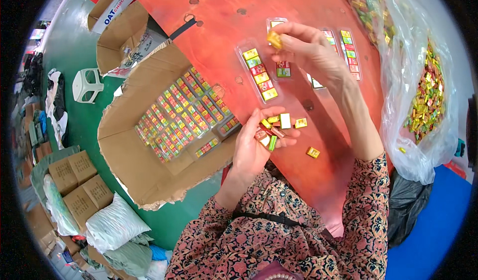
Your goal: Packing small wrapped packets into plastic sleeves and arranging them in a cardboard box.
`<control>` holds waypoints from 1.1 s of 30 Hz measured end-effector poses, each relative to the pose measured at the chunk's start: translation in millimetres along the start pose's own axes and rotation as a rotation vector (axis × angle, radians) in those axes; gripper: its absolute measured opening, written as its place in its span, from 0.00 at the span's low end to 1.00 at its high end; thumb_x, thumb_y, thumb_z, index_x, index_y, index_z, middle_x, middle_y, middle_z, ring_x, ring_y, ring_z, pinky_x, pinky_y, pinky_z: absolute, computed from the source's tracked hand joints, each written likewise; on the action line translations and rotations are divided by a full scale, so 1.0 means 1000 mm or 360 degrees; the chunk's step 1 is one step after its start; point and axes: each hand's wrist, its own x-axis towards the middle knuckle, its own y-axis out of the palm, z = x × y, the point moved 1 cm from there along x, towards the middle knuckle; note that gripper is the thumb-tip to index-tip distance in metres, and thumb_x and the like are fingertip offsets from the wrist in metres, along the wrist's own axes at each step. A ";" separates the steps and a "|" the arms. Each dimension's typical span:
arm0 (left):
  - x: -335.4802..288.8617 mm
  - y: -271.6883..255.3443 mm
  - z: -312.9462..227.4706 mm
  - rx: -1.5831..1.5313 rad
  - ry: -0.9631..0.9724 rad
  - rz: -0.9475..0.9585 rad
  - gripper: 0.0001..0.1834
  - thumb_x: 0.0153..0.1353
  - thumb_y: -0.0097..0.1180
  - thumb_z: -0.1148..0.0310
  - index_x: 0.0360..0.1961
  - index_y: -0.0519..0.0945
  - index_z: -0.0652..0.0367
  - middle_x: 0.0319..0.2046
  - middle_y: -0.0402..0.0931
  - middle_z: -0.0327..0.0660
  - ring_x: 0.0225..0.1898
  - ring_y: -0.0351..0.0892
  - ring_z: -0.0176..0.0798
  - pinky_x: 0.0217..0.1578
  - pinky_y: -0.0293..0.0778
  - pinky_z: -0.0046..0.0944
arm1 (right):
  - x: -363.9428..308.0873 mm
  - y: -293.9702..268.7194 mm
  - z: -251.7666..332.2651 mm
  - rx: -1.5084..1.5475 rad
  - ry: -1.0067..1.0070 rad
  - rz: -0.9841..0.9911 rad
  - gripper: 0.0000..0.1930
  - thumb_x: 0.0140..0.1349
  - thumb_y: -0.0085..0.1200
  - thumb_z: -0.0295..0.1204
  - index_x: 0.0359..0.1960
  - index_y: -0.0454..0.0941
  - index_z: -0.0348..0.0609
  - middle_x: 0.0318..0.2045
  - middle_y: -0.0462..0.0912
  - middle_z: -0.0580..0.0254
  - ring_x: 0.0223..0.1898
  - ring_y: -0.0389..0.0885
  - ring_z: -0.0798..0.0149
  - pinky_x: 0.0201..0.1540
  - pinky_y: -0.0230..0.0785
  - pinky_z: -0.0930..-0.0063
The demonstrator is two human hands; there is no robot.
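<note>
My left hand (245, 153) is turned palm up, fingers curled around several small box-shaped pieces (275, 132) in yellow, green, red and white. Above the table my right hand (318, 51) pinches a small yellow box-shaped piece (274, 39) between thumb and fingertips. Just left of that hand lies a clear plastic tray (260, 74) with a row of coloured pieces. Beneath and behind the hand are more clear trays, partly hidden by it; one filled tray (350, 53) shows to its right. Two loose yellow pieces rest on the table, one of them (313, 152) nearer my body.
On the right, a large clear plastic bag (416, 150) holds a heap of small coloured pieces. An open cardboard box (134, 175) left of the red table (298, 1) contains many filled trays. A white stool (87, 85), sacks and cartons (89, 203) stand on the green floor.
</note>
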 end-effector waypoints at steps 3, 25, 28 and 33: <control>-0.001 0.000 -0.001 -0.0006 -0.0004 -0.0014 0.27 0.66 0.28 0.53 0.48 0.67 0.66 0.40 0.73 0.57 0.39 0.77 0.53 0.38 0.77 0.46 | -0.024 -0.010 0.001 0.0263 0.0067 0.0044 0.14 0.59 0.51 0.33 0.44 0.71 0.38 0.40 0.75 0.61 0.41 0.76 0.67 0.41 0.70 0.76; 0.001 0.005 -0.005 -0.0119 -0.0105 0.0045 0.30 0.65 0.26 0.50 0.50 0.66 0.66 0.44 0.71 0.56 0.47 0.72 0.58 0.47 0.70 0.48 | -0.083 0.019 -0.017 -0.0603 0.0263 -0.0105 0.13 0.62 0.46 0.36 0.30 0.74 0.38 0.23 0.74 0.71 0.26 0.70 0.80 0.27 0.63 0.84; 0.000 0.006 -0.005 -0.0122 -0.0107 0.0006 0.30 0.65 0.27 0.50 0.50 0.66 0.67 0.44 0.71 0.54 0.47 0.72 0.56 0.47 0.70 0.48 | -0.093 0.028 -0.016 -0.0554 0.0251 -0.0163 0.10 0.60 0.49 0.33 0.29 0.75 0.38 0.23 0.74 0.71 0.25 0.70 0.78 0.26 0.64 0.82; 0.002 -0.013 0.000 -0.0333 -0.0049 0.0105 0.29 0.66 0.28 0.52 0.51 0.65 0.70 0.44 0.72 0.52 0.44 0.74 0.45 0.44 0.72 0.43 | -0.105 0.046 -0.013 -0.1750 -0.0324 0.0090 0.06 0.49 0.56 0.29 0.26 0.75 0.39 0.22 0.75 0.59 0.25 0.74 0.61 0.26 0.67 0.70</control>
